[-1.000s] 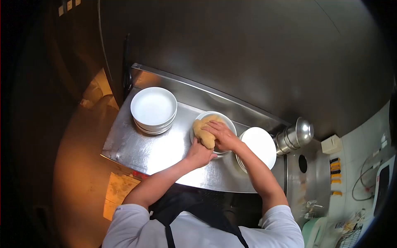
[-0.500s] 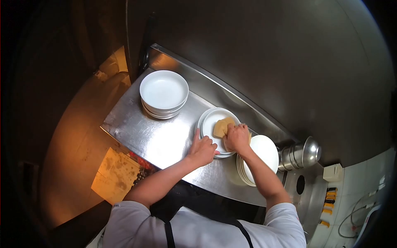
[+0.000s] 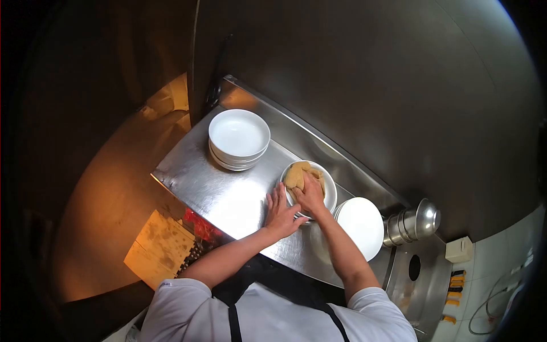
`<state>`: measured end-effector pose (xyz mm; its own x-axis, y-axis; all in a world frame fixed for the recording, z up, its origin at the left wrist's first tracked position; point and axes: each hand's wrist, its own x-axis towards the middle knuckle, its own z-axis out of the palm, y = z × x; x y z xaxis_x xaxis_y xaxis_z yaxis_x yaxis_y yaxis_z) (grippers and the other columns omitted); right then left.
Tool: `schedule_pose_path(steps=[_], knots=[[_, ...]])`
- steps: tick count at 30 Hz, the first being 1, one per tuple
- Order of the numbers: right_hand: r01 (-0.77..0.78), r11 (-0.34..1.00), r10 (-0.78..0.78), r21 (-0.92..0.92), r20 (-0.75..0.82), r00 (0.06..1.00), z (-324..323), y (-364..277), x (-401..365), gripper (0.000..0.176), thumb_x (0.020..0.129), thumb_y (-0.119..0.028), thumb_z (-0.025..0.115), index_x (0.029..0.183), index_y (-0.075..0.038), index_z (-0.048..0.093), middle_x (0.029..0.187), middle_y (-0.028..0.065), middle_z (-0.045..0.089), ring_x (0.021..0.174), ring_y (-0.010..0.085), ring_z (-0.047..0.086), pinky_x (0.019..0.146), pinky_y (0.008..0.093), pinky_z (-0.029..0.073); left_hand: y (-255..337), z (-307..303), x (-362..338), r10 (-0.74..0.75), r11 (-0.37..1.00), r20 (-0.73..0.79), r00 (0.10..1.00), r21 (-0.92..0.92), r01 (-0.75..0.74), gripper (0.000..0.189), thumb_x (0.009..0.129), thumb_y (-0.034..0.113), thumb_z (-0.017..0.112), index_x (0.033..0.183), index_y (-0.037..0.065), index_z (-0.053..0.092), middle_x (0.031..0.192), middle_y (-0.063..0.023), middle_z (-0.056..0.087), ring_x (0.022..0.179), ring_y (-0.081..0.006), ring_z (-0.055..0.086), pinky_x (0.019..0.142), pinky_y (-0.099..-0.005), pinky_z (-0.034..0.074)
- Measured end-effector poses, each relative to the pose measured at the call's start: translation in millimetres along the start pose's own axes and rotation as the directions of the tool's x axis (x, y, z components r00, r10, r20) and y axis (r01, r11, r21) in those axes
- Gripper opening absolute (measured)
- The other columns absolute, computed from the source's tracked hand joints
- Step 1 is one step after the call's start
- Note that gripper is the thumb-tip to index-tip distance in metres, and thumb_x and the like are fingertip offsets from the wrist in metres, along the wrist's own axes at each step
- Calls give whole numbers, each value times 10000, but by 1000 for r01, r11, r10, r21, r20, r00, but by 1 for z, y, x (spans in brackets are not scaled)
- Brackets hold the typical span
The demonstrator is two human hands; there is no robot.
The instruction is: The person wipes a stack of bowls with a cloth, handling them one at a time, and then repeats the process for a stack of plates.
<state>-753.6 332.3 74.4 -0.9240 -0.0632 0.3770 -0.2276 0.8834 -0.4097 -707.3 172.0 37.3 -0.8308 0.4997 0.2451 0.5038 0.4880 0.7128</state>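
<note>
My right hand [image 3: 310, 195] presses a folded tan cloth [image 3: 297, 175] against the inside of a white plate [image 3: 331, 191] at the top of a small stack. The fingers are closed over the cloth, which hides part of them. My left hand [image 3: 279, 215] holds the near-left rim of that stack, fingers along its side and thumb at the front edge. Just right of it, beside my right forearm, is a second stack of white plates [image 3: 362, 228]. Several white bowls [image 3: 239, 134] stand stacked farther left.
Everything stands on a stainless steel counter [image 3: 194, 171] with a raised back edge. Nested metal bowls [image 3: 421, 219] lie on their side at the right. A stained yellow board [image 3: 159, 248] is below left. Yellow-and-black handles [image 3: 456, 282] line up by the tiled wall.
My right hand and the cloth have moved across the plate to its far-left part. My left fingers have straightened along the rim. The whole view has shifted slightly.
</note>
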Motion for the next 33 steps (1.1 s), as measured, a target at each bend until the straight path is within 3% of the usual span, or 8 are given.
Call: schedule_pose_path(steps=[4,8,12,15,19,21,26,33], knots=[[-385,862,234,330,415,879,-17,-8,-2,438,859,-288,695,1211,-30,655,1123,199,705,1043,340,677,933,418,515,-1,3,0,-23,999,48,999,-37,25,421,875,479,741,1080,111,739,1599,-424,47,1465,-657,11,1152,-749,6],[9,979,109,-206,553,826,-71,-8,16,419,822,-307,703,1173,-78,685,1020,177,740,959,388,693,839,482,528,5,9,-3,20,1000,-47,999,-7,-20,423,863,485,745,1063,112,735,1597,-429,61,1469,-654,-23,1122,-781,-10],[460,770,-393,-442,240,888,-52,51,11,378,838,-330,678,1148,-115,670,856,160,736,798,402,705,736,550,518,4,9,-5,17,998,-38,999,54,-15,419,855,487,746,1055,118,730,1601,-433,44,1471,-652,-45,1093,-808,-27],[-164,804,328,-572,196,924,-34,13,-14,431,866,-370,659,1149,-45,663,960,217,734,896,435,692,851,545,513,9,1,-2,-31,998,12,999,46,30,436,853,488,745,1086,120,727,1614,-414,41,1484,-629,-37,1093,-806,-49],[-393,915,400,-94,349,848,-31,-4,-11,555,884,-427,634,1056,98,688,914,309,712,899,422,719,814,490,542,5,3,-3,-54,998,-2,999,33,54,671,795,507,796,1324,154,581,1640,-329,143,1512,-573,24,1109,-796,-55],[-619,674,415,403,487,769,-39,11,0,462,898,-372,638,1069,51,710,930,250,730,875,342,714,829,433,529,0,-3,1,-66,998,-41,997,-12,66,832,757,502,833,1413,155,457,1624,-327,198,1509,-577,31,1123,-784,-50],[-111,967,142,-229,123,982,-31,32,15,476,899,-392,650,1217,-39,671,1054,254,716,1007,414,680,901,478,511,2,-4,1,-125,991,-84,989,-55,121,1237,690,534,872,1549,25,140,1594,-299,279,1521,-510,124,1151,-752,-49],[-478,808,321,345,424,847,5,27,-9,493,987,-378,608,1306,-2,590,1164,166,712,1006,315,690,871,415,521,12,-10,4,-156,986,-78,985,-72,151,1351,683,515,881,1595,28,11,1595,-327,249,1527,-506,110,1156,-731,-66]])
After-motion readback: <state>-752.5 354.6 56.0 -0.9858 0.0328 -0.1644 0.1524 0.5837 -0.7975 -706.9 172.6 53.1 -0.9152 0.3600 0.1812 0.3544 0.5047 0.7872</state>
